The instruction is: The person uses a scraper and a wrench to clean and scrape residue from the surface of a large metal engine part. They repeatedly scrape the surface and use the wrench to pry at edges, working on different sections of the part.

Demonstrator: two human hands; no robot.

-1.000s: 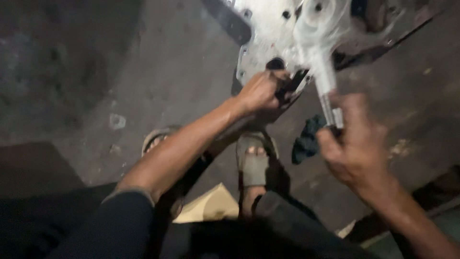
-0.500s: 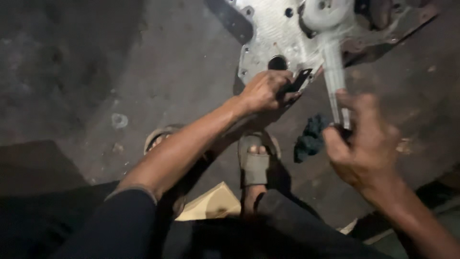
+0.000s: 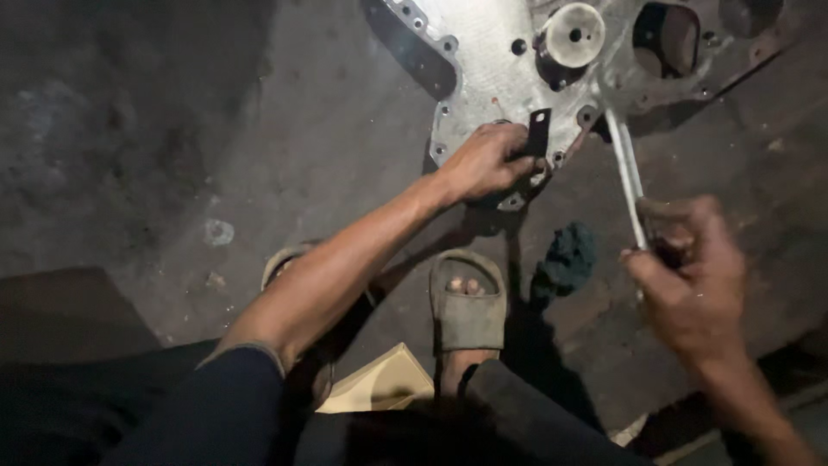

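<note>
A large grey metal engine cover plate (image 3: 492, 60) with bolt holes and a round boss lies on the dark floor at the top of the head view. My left hand (image 3: 487, 160) presses on its lower edge and pinches a small black bracket (image 3: 539, 131) that stands against the plate. My right hand (image 3: 686, 276) grips the handle of a long silver wrench (image 3: 625, 173), whose far end reaches the plate's lower right edge near a bolt hole.
My sandalled foot (image 3: 467, 302) rests below the plate, a second sandal (image 3: 285, 259) partly hidden under my left arm. A crumpled dark rag (image 3: 565, 259) lies between foot and wrench. A tan cardboard piece (image 3: 379, 384) sits near my knees.
The view has shifted so the plate sits lower and shows more. My right hand has drawn the wrench down and to the right. My left hand stays on the bracket.
</note>
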